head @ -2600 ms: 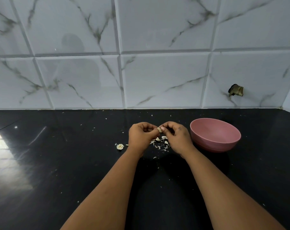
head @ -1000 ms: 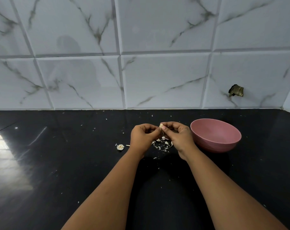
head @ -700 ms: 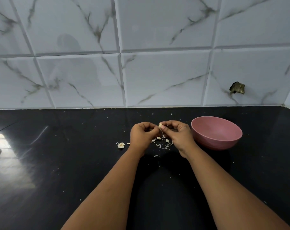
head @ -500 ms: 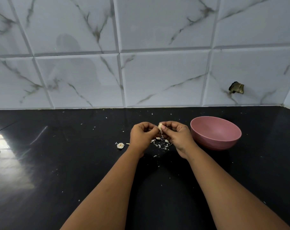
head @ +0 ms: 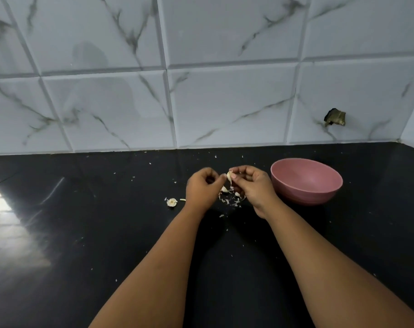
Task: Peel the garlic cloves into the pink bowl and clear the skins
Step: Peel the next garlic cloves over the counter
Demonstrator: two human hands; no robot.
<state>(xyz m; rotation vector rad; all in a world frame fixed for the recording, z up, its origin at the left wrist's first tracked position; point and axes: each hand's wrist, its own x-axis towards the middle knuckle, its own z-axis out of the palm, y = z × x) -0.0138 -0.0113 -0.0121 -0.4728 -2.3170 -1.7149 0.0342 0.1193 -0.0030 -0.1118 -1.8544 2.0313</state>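
A pale garlic clove (head: pixel 229 176) is pinched between the fingertips of my right hand (head: pixel 253 185) and my left hand (head: pixel 202 188), a little above the black counter. A strip of skin hangs down from the clove. Under the hands lies a small heap of garlic skins and clove pieces (head: pixel 232 198). The pink bowl (head: pixel 306 182) stands just right of my right hand; its inside looks empty from here. A garlic root stub (head: pixel 172 202) lies on the counter left of my left hand.
The black glossy counter (head: pixel 83 233) runs back to a white marble-tiled wall (head: pixel 201 91). Tiny skin flakes are scattered over the counter around the hands. A brass fitting (head: pixel 334 117) sticks out of the wall at the right.
The hands stayed in place over the skin heap. The clove has been worked between the fingertips, and a strip of skin now hangs loose from it.
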